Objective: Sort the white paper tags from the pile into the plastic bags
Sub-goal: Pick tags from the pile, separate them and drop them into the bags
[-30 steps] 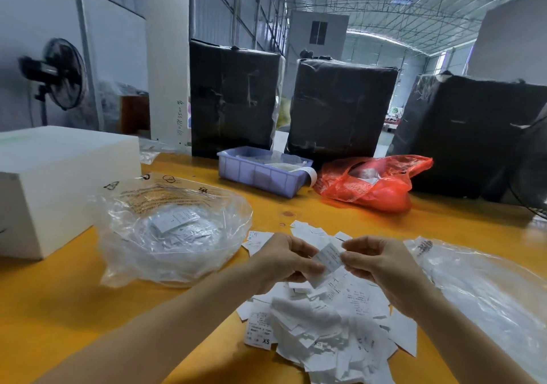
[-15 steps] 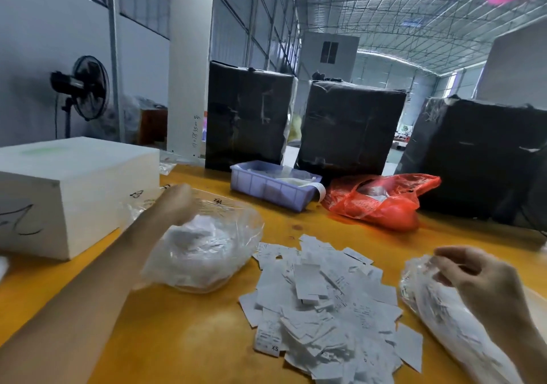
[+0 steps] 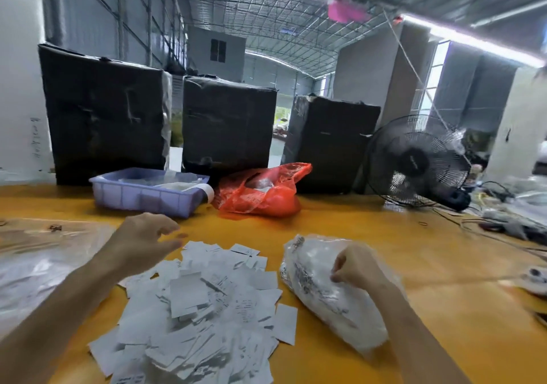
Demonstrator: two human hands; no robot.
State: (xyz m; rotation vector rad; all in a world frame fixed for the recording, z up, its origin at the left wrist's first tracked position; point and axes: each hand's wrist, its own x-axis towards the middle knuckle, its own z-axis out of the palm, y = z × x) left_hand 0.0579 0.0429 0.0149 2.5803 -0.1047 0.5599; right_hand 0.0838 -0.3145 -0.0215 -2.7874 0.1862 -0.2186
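a: orange table (image 3: 384, 235) is carrying everything. nearest, the tags (image 3: 204, 303) are lying heaped between the arms.
b: right hand (image 3: 359, 268)?
a: curling over the right bag (image 3: 322, 289); whether it's pinching a tag, i cannot tell. left hand (image 3: 145, 240) is hovering, fingers loose, holding nothing.
b: it should be taking one tag only.
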